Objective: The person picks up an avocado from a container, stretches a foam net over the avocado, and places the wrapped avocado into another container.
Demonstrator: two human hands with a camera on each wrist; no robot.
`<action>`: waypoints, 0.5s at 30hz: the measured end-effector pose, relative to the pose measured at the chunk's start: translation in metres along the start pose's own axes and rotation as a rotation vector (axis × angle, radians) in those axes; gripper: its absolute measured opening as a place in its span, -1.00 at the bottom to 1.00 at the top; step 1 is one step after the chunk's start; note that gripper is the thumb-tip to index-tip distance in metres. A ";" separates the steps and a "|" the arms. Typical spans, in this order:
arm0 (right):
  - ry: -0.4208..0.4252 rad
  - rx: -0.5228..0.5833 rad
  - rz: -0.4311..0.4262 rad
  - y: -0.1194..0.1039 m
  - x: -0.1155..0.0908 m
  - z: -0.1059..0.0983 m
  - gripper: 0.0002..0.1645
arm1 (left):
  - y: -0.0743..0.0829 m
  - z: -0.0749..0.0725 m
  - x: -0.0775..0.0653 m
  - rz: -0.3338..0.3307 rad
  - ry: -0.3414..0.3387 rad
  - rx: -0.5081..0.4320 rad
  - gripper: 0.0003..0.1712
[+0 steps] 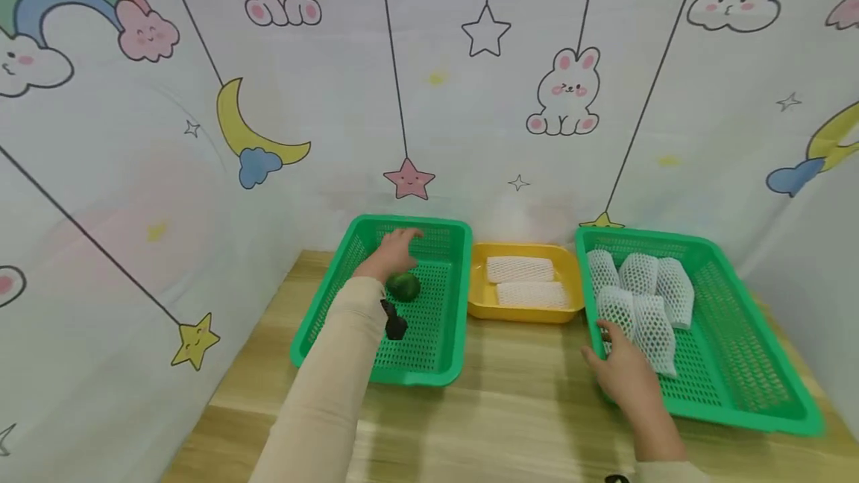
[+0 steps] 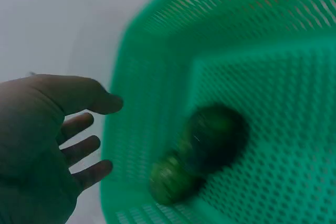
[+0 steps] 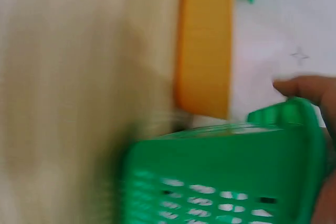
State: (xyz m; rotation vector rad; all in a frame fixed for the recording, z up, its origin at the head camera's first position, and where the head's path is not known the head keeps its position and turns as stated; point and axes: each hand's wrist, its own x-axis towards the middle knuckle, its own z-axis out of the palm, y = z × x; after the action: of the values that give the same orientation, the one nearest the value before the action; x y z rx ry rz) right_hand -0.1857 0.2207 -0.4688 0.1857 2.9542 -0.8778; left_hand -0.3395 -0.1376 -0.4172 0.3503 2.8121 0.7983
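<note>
My left hand (image 1: 391,253) hangs over the left green basket (image 1: 463,304), its thumb and fingers apart with nothing between them. Below it in the basket lies a dark green round fruit (image 1: 403,287). The left wrist view, blurred, shows a dark green fruit (image 2: 215,137) touching a lighter green one (image 2: 174,179); their exact kind is unclear. At the near left rim of the right green basket (image 1: 718,364) is my right hand (image 1: 627,375), thumb and fingers loosely parted. Beside its fingers lie several white foam net sleeves (image 1: 654,330). Whether they contain anything is unclear.
Between the baskets stands a yellow tray (image 1: 476,302) with two white foam net sleeves (image 1: 520,269). All stand on a wooden table (image 1: 496,393). A cartoon-printed white cloth (image 1: 470,110) hangs behind and to the left.
</note>
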 end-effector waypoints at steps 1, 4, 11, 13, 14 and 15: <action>0.022 -0.001 0.009 -0.001 0.000 0.006 -0.29 | -0.012 0.007 0.003 -0.036 -0.047 0.083 -0.36; 0.079 0.004 0.015 -0.002 0.000 0.016 -0.35 | -0.041 0.027 0.002 -0.120 -0.185 0.298 -0.27; 0.117 0.044 0.039 0.001 0.001 0.014 -0.36 | -0.056 0.050 0.012 -0.075 -0.183 0.481 -0.33; 0.126 0.047 0.047 0.003 0.001 0.011 -0.35 | -0.053 0.049 0.017 -0.060 -0.182 0.467 -0.32; 0.128 0.049 0.054 0.004 0.001 0.010 -0.35 | -0.050 0.047 0.019 -0.059 -0.184 0.449 -0.30; 0.127 0.053 0.062 0.005 0.002 0.008 -0.35 | -0.048 0.046 0.021 -0.053 -0.182 0.428 -0.28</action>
State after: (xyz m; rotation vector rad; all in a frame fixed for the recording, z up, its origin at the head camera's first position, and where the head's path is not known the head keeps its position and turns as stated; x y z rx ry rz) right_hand -0.1864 0.2207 -0.4789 0.3471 3.0236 -0.9721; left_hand -0.3560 -0.1493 -0.4839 0.3859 2.7830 0.1359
